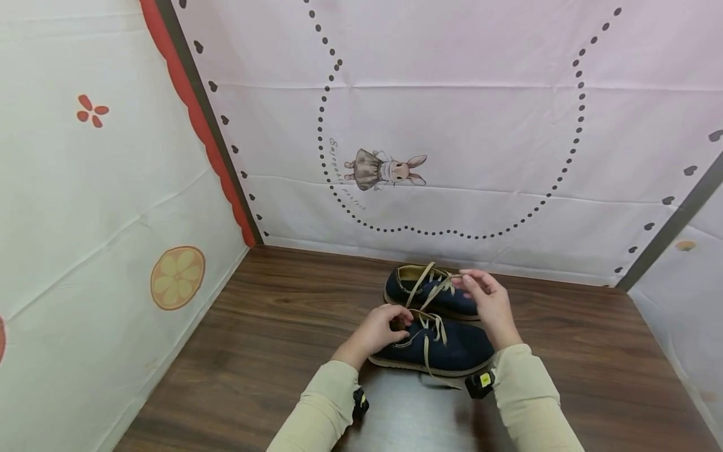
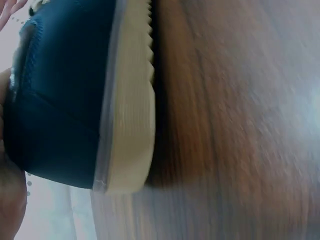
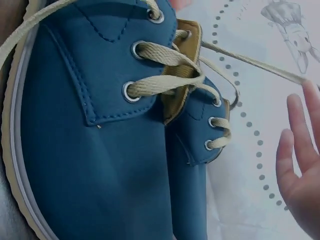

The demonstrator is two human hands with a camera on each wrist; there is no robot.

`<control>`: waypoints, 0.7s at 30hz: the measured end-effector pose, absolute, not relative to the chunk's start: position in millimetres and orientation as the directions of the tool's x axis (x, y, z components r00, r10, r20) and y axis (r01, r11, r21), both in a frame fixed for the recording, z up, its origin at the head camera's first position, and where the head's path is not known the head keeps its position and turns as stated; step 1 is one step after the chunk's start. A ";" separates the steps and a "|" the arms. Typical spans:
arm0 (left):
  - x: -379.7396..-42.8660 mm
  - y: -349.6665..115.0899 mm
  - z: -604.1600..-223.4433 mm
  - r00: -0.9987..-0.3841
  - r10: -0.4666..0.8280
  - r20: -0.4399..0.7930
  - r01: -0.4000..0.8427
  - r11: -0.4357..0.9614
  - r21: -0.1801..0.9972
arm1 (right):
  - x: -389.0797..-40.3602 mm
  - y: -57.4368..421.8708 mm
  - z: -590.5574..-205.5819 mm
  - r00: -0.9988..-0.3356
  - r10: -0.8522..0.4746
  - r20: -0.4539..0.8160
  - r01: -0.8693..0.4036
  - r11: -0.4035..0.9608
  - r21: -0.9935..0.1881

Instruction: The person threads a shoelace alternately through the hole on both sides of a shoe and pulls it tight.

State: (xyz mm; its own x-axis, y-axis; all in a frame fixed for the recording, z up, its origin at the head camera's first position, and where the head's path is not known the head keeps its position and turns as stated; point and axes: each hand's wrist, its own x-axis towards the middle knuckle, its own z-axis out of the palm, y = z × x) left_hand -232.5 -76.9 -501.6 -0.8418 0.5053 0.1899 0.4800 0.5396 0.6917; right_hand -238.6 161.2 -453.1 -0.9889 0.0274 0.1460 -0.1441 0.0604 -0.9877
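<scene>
A pair of dark blue lace-up shoes stands side by side, toes to the right in the head view. The near shoe (image 1: 460, 345) has beige laces threaded through metal eyelets; the far shoe (image 1: 454, 301) sits behind it. My left hand (image 1: 375, 333) is at the near shoe's opening, fingers bent over the collar; cannot tell whether they grip it. With thumb and fingertips my right hand (image 1: 488, 298) pinches a shoelace (image 3: 260, 65) stretched from beside the near shoe's tan tongue (image 3: 187, 47). Another lace end (image 1: 427, 355) hangs over the near shoe's side.
Both shoes stand on a dark wood-grain surface (image 1: 294, 314). Close behind the far shoe rises a pale printed sheet (image 1: 480, 157) with a rabbit drawing. Another printed sheet (image 1: 85, 220) stands along the left side, and a third (image 1: 700, 282) borders the right.
</scene>
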 end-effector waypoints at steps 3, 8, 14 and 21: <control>-231.8 -77.8 -502.5 -0.810 0.552 0.197 0.535 0.560 0.632 | -238.8 162.5 -461.5 -0.989 -0.062 0.133 -0.144 0.211 -0.967; -232.0 -79.0 -503.8 -0.787 0.586 0.193 0.569 0.568 0.595 | -232.8 174.3 -480.0 -0.993 -0.109 0.051 -0.099 0.494 -0.864; -232.4 -79.8 -506.7 -0.775 0.576 0.260 0.607 0.564 0.560 | -222.3 192.8 -502.3 -1.000 -0.014 0.003 -0.011 0.631 -0.776; -231.3 -84.2 -505.1 -0.800 0.533 0.275 0.565 0.517 0.642 | -221.5 212.9 -512.9 -0.997 0.055 -0.049 0.072 0.655 -0.752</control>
State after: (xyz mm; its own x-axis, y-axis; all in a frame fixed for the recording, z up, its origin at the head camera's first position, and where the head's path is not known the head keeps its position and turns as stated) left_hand -231.3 -84.2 -505.1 -0.8001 0.5330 0.2751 0.5654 0.5172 0.6425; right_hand -221.5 212.9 -512.9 -0.9973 0.0545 -0.0485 0.0724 0.6552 -0.7520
